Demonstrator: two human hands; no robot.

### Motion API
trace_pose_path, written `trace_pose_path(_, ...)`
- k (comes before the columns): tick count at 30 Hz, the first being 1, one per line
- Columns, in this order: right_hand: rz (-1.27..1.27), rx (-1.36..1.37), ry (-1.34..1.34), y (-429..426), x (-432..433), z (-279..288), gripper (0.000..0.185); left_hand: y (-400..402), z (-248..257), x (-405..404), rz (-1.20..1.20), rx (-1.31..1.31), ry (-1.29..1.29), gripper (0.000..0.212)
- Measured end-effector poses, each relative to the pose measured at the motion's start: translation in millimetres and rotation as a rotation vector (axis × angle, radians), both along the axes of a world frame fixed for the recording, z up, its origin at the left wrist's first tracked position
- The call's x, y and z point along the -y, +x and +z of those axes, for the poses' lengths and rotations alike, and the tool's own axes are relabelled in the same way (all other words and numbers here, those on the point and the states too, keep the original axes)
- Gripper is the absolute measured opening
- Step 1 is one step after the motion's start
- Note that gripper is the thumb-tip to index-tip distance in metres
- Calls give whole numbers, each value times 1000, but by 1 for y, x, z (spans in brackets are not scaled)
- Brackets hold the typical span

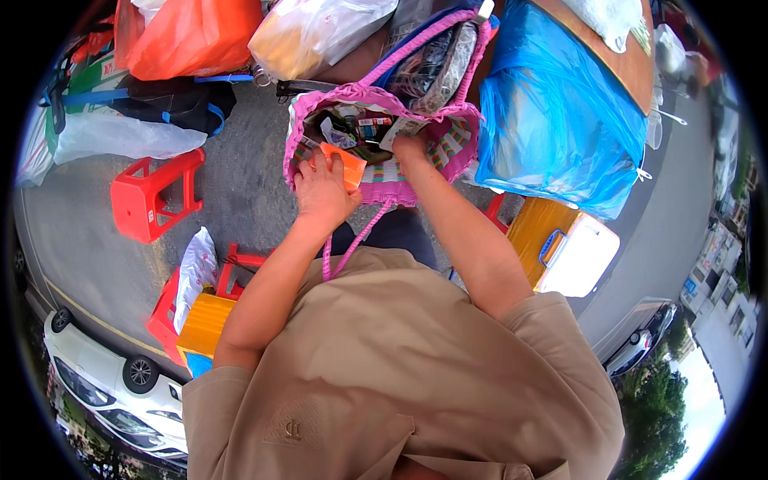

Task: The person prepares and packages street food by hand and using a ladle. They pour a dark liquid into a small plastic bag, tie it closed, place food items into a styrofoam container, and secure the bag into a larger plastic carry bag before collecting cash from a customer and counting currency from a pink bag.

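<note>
A pink woven tote bag (390,191) with a striped lining stands in front of me, its mouth spread wide. At its left rim, my left hand (324,189) has its fingers over an orange packet (354,168) and grips it. My right hand (411,150) reaches into the right side of the bag. Its fingertips are hidden beside a pale printed packet (401,131), so their grip cannot be made out. Deeper inside lie a small red and white box (375,121) and a crumpled white and purple wrapper (337,134). One pink handle (365,237) hangs towards me.
Behind the bag are a red plastic bag (192,42), a white plastic bag (324,36) and plastic-wrapped goods (426,66). A large blue plastic bag (552,120) bulges at right. A red plastic stool (141,198) stands left; a white lidded box (579,255) sits right.
</note>
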State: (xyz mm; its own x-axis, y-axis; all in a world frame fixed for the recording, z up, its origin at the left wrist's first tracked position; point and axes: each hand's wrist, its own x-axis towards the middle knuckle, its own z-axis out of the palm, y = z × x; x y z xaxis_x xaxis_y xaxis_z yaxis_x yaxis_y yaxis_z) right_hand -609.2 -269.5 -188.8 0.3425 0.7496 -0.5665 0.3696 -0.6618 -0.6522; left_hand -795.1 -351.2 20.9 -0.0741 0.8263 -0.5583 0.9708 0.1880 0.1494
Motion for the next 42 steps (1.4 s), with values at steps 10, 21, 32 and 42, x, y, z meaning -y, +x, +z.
trace_pose_path(10, 721, -190, -451, -41, 8, 69, 62, 6, -8, -2, -8, -61, -92, 85)
trace_pose_path(21, 160, 155, -142, 1, -43, -29, 73, 8, -9, -5, -9, 37, -77, 84)
trace_pose_path(32, 493, -78, -195, -20, 17, 102, 28, 1, -13, -5, 12, 131, -111, 87)
trace_pose_path(42, 926, 202, 450, 33, 27, 186, 29, 25, -56, -12, 17, 643, 3, 84)
